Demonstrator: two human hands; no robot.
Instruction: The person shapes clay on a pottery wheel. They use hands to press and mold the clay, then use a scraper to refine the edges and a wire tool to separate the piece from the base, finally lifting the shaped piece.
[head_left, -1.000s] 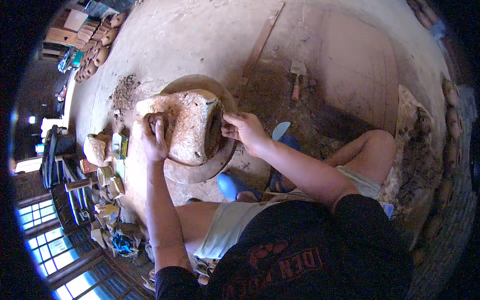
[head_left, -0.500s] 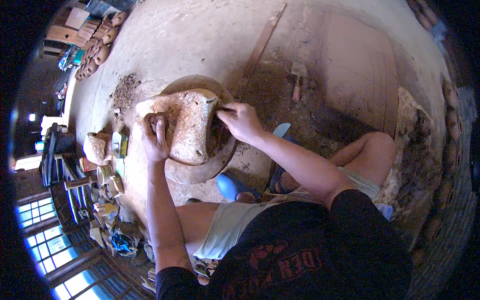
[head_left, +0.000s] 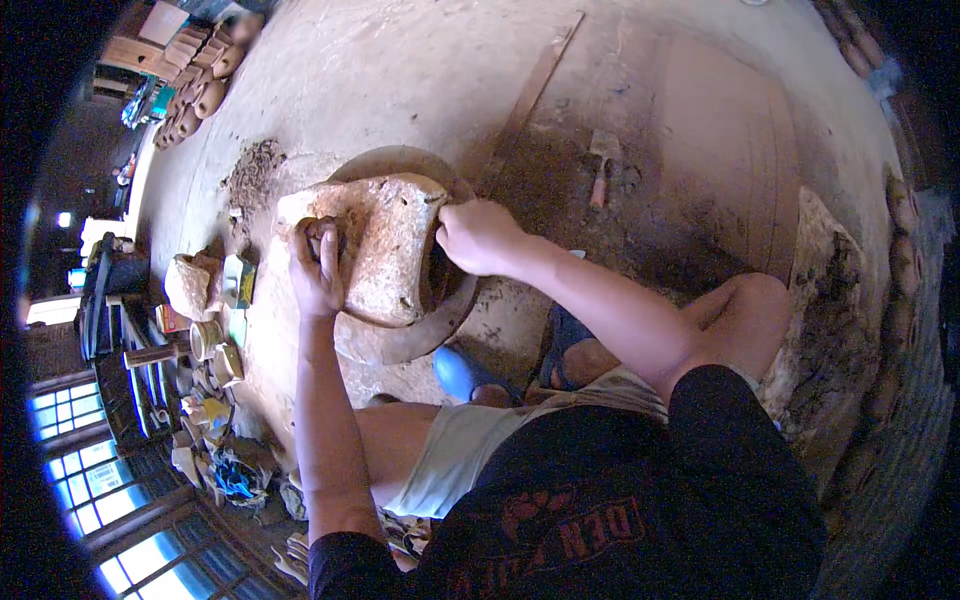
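Note:
A pale, rust-stained block (head_left: 385,235), perhaps a plaster mould, rests on a round grey disc (head_left: 400,345). My left hand (head_left: 318,270) is at the block's left part, its fingers curled at a dark spot there, thumb upright; I cannot make out what lies inside the fingers. My right hand (head_left: 480,238) is closed at the block's right end, beside a dark hollow, with its fingertips hidden against that side.
A trowel (head_left: 602,160) and wooden plank (head_left: 530,95) lie on the floor. A lumpy pale block (head_left: 190,285), small pots (head_left: 205,340) and assorted tools stand left; stacked clay pieces (head_left: 200,95) are at the back left. Blue footwear (head_left: 450,372) is by my legs.
My right hand has pushed leftward and up against the block's right end, and its fingers are now more curled and hidden. My left hand has shifted slightly upward in the picture.

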